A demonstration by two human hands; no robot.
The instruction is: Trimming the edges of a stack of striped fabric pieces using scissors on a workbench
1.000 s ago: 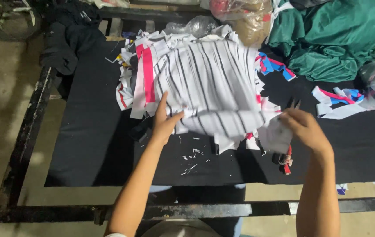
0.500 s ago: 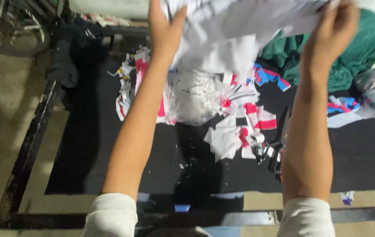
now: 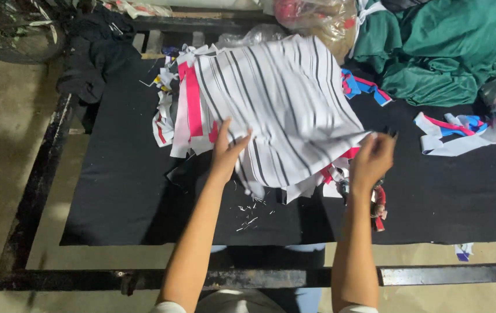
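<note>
A white piece of fabric with thin dark stripes (image 3: 285, 98) lies spread on top of a pile of cut cloth pieces on the black table top (image 3: 120, 185). My left hand (image 3: 226, 152) grips its near left edge, thumb on top. My right hand (image 3: 372, 160) pinches its near right corner. Under the striped piece, white and pink cloth pieces (image 3: 187, 110) stick out to the left. A red-handled tool (image 3: 379, 204), probably scissors, lies on the table just below my right hand.
Green fabric (image 3: 451, 52) is heaped at the back right, with blue, pink and white strips (image 3: 448, 130) beside it. A clear plastic bag (image 3: 317, 17) sits at the back. Dark clothing (image 3: 94, 64) hangs over the left corner. Small white scraps (image 3: 251, 211) dot the near table.
Half a second ago both hands held the striped fabric high in the air. Now it is down, spread flat on the pile, with my hands at its near edge.
</note>
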